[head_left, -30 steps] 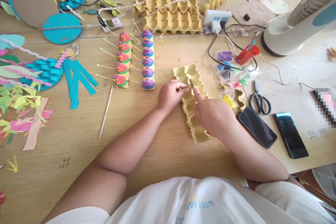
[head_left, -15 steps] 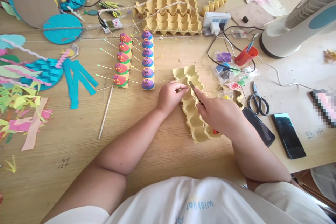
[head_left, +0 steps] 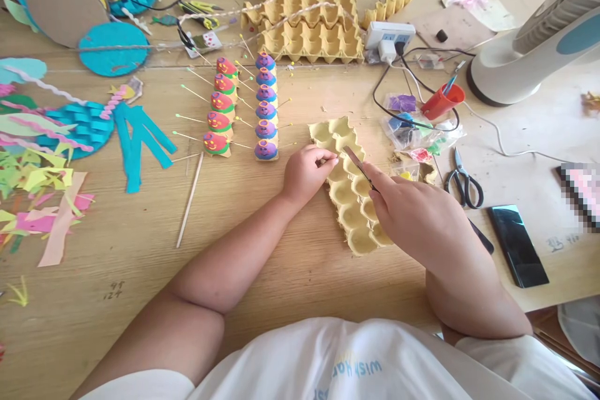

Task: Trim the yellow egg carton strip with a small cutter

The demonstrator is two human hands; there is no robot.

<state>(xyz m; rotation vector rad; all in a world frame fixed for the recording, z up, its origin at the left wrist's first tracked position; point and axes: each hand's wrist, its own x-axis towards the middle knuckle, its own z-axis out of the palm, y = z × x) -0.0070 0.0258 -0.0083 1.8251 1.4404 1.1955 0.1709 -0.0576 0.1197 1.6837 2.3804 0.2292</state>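
A pale yellow egg carton piece (head_left: 340, 197) with two rows of cups lies on the wooden table in front of me, running lengthwise away. My left hand (head_left: 307, 174) is closed at its left side, thumb and index finger pinched on the pulp near the far cups. Over the carton's right side, my right hand (head_left: 412, 215) grips a small knife (head_left: 360, 167), index finger along its back. The blade points up and left toward the pinched fingers, a little apart from them. The knife's handle is mostly hidden in the palm.
Painted egg-cup caterpillars, one red-green (head_left: 219, 120) and one purple-blue (head_left: 267, 111), stand left of the carton. Egg trays (head_left: 312, 44) lie behind. To the right are scissors (head_left: 462, 181), a phone (head_left: 518, 244), a red cup (head_left: 443, 102), a power strip (head_left: 391, 31) with cables and a fan (head_left: 497, 81).
My right hand has drawn the knife back toward the lower right, away from the left fingertips. The left hand stays pinched in nearly the same place.
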